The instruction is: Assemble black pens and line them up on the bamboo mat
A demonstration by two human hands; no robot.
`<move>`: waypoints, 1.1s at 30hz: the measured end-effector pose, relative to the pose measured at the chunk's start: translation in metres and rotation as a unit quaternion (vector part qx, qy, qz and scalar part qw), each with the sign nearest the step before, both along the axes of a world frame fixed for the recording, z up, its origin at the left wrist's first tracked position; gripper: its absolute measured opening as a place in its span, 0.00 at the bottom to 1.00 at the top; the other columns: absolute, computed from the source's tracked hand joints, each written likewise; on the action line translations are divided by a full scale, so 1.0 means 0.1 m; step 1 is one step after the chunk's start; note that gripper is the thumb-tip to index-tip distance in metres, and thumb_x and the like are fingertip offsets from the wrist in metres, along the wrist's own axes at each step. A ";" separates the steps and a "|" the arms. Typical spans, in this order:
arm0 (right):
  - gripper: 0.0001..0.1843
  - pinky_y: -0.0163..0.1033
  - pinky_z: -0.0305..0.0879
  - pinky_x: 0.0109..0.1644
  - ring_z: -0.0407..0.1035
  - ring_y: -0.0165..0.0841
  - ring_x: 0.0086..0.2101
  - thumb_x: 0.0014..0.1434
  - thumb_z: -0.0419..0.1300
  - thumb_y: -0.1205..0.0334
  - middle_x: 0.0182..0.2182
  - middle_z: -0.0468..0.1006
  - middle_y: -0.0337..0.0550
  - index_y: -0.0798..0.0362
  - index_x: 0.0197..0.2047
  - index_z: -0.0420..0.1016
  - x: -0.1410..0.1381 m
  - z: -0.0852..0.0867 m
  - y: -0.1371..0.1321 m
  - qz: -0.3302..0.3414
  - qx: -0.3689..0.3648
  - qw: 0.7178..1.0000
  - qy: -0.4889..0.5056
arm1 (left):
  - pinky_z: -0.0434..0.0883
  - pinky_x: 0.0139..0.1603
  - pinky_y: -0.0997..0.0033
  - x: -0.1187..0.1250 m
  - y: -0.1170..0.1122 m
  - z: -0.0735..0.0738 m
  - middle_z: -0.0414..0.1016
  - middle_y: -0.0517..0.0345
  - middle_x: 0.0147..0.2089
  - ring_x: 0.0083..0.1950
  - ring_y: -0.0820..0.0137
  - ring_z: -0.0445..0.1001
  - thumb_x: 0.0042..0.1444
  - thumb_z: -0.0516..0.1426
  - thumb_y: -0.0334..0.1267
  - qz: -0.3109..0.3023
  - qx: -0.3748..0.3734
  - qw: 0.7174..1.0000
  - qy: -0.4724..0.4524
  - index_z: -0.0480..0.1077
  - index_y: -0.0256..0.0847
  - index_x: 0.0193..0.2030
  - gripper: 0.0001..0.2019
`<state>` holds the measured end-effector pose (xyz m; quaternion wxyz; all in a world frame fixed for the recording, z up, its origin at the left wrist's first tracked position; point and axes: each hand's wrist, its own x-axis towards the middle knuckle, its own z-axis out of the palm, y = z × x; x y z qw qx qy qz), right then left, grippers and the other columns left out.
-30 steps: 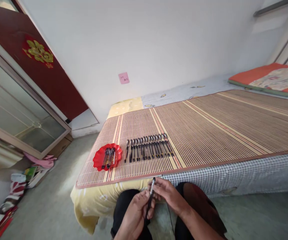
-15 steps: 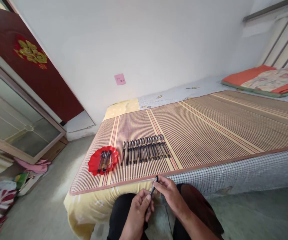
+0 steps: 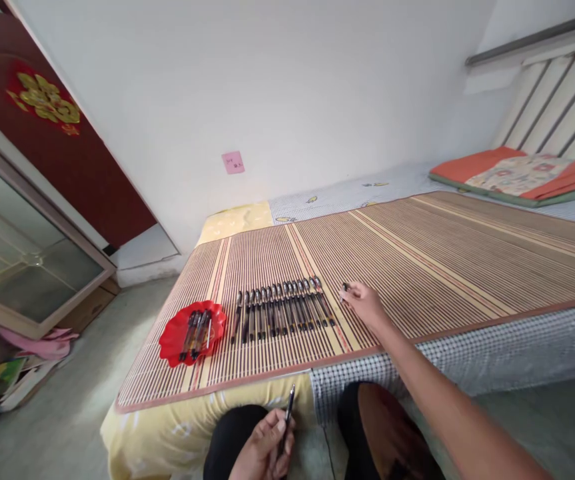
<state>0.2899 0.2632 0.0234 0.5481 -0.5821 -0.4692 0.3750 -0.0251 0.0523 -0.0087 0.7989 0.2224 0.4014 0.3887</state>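
Observation:
Near my knees, my left hand point(image 3: 266, 443) is closed round a dark pen point(image 3: 290, 401) whose uncapped tip points up. My right hand point(image 3: 362, 301) reaches over the bamboo mat, pinching a small black pen cap point(image 3: 345, 287) just right of a row of pens. Several capped black pens point(image 3: 280, 310) lie side by side in that row on the mat. To their left, a red scalloped plate point(image 3: 167, 340) holds more pens point(image 3: 194, 333) and a thin white stick-like piece.
The striped bamboo mat point(image 3: 407, 260) covers the bed, whose front edge is close to my knees. A folded orange quilt point(image 3: 557, 180) lies at the far right. A glass-paned door point(image 3: 32, 260) stands at the left, with cloth and books on the floor.
My right hand has pulled the cap off the pen and moved forward and right onto the mat with it. My left hand keeps the pen, held slightly lower.

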 end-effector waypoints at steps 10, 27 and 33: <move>0.12 0.44 0.74 0.46 0.76 0.33 0.37 0.66 0.65 0.55 0.37 0.81 0.41 0.57 0.40 0.77 -0.05 0.02 1.07 0.036 -0.081 0.963 -0.256 | 0.55 0.23 0.80 -0.02 0.15 -0.36 0.75 0.58 0.33 0.26 0.81 0.67 0.42 0.77 0.47 0.011 -0.012 1.000 -0.017 0.75 0.38 0.33 0.21; 0.17 0.49 0.76 0.51 0.76 0.39 0.48 0.68 0.63 0.54 0.51 0.79 0.48 0.55 0.55 0.76 -0.10 -0.07 1.20 0.098 -0.127 0.904 -0.396 | 0.56 0.25 0.80 0.00 0.13 -0.36 0.75 0.60 0.32 0.29 0.79 0.72 0.47 0.76 0.41 0.015 -0.027 0.998 -0.048 0.74 0.37 0.34 0.18; 0.13 0.49 0.76 0.52 0.76 0.38 0.47 0.68 0.63 0.56 0.49 0.80 0.47 0.55 0.51 0.77 -0.11 -0.06 1.18 0.103 -0.120 0.900 -0.406 | 0.55 0.24 0.79 -0.02 0.14 -0.37 0.74 0.59 0.34 0.29 0.79 0.70 0.47 0.76 0.43 -0.003 -0.024 0.999 -0.042 0.74 0.37 0.34 0.18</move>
